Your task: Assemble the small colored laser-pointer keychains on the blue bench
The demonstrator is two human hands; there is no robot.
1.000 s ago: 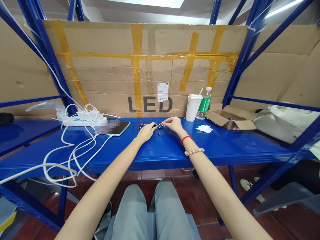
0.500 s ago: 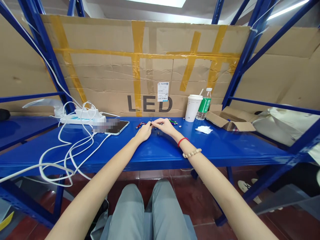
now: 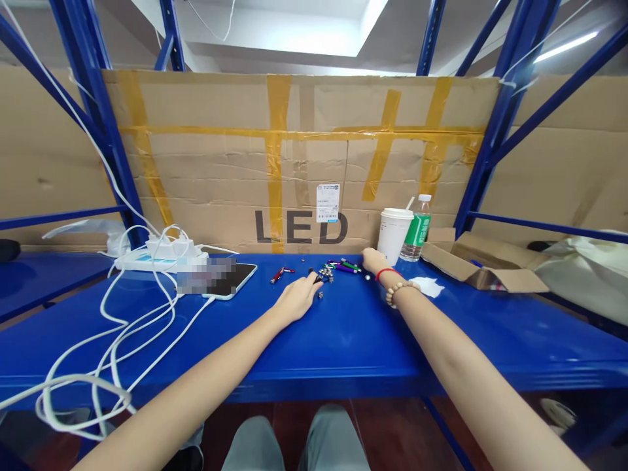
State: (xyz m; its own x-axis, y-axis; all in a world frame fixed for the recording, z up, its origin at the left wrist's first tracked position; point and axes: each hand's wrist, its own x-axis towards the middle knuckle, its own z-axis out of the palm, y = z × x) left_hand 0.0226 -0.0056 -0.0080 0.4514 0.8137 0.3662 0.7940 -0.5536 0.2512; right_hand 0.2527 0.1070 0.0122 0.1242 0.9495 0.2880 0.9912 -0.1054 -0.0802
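My left hand [image 3: 299, 298] rests low over the blue table, its fingers closed on a small black pen part [image 3: 317, 279]. Just beyond it lies a cluster of small shiny metal pieces [image 3: 326, 273], with one metal piece [image 3: 320, 295] apart on the near side. Purple and green pens [image 3: 346, 266] lie between my two hands. To the left are red pen pieces [image 3: 279, 275]. My right hand [image 3: 375, 260] is at the table's far side, just left of the white paper cup [image 3: 394, 237]. Its fingertips are hidden, so its grip does not show.
A green-labelled water bottle [image 3: 417, 227] stands behind the cup. Nearby lie a crumpled tissue [image 3: 428, 286] and an open cardboard box [image 3: 483, 265]. On the left are a phone [image 3: 237, 281], a power strip [image 3: 161, 260] and looping white cables [image 3: 110, 350]. A taped cardboard wall [image 3: 220, 176] closes the back.
My hands were together over the parts; now they are apart. The right hand has moved right toward the cup, while the left stays near the metal pieces. The camera view has tilted up.
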